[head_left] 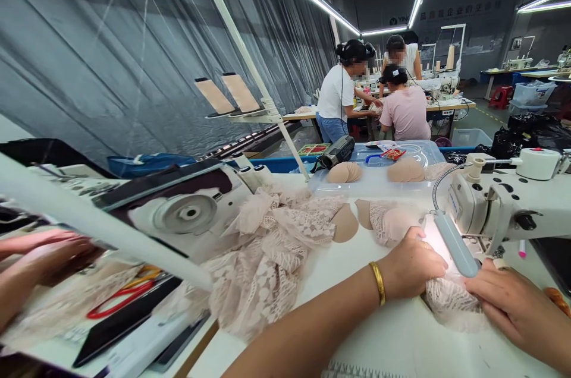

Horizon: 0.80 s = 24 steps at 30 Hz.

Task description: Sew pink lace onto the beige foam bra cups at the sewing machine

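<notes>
The left hand point(414, 264) and right hand point(506, 295), fingers curled closed, grip the lace piece point(452, 298) between them; it is best kept flat and evenly taut, fingertips clear of the sewing machine point(502, 202) just ahead.

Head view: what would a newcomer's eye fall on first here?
Probably the glowing lamp beside the sewing machine, with the left hand and right hand on a lace piece just below it. The gold bracelet on the left wrist would likely catch the eye next. Then comes the rumpled pile of pale lace on the white table, beyond the left forearm.
</notes>
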Each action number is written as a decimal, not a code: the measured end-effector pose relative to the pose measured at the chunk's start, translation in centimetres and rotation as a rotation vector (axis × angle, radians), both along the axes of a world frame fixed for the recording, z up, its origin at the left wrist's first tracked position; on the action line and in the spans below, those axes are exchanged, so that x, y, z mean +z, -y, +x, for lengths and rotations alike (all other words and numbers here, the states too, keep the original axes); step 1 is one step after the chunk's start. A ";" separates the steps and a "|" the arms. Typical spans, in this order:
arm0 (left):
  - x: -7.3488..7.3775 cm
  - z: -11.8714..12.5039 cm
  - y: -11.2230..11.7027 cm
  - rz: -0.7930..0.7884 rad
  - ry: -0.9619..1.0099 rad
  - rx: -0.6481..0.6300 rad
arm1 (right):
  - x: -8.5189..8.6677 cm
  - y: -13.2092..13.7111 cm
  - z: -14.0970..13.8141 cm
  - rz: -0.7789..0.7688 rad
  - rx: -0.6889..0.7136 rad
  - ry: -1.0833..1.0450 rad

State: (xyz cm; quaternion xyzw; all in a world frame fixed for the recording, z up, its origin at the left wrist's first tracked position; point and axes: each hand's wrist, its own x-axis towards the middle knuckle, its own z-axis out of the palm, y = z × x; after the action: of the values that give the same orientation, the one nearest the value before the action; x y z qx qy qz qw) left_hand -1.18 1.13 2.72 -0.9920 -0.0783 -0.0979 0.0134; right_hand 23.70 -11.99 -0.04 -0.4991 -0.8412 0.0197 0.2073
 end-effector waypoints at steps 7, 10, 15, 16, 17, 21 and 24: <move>-0.9 0.3 0.7 0.208 0.082 -0.040 | -0.8 -0.3 0.5 -0.079 -0.077 0.067; -1.5 0.7 1.0 0.268 0.099 -0.032 | -1.2 -0.5 0.6 -0.057 -0.137 0.086; -2.3 1.5 1.7 0.254 0.087 0.036 | -1.4 -1.2 1.0 0.065 -0.152 0.088; -2.4 1.6 1.8 0.242 0.079 0.056 | -1.4 -1.4 1.1 0.091 -0.157 0.088; -2.5 1.8 2.0 0.231 0.072 0.071 | -1.5 -1.5 1.1 0.111 -0.168 0.084; -2.6 2.1 2.2 0.187 0.059 0.097 | -2.3 -2.0 1.4 0.095 -0.274 0.044; -2.0 1.8 2.2 0.136 0.036 0.092 | -2.7 -2.0 1.6 0.056 -0.287 0.048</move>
State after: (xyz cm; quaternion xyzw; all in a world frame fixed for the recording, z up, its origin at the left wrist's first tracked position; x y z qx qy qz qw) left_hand 0.62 -1.10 0.70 -0.9822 -0.1174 -0.1202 0.0837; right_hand 25.27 -9.97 -2.78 -0.6085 -0.7661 -0.0458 0.2017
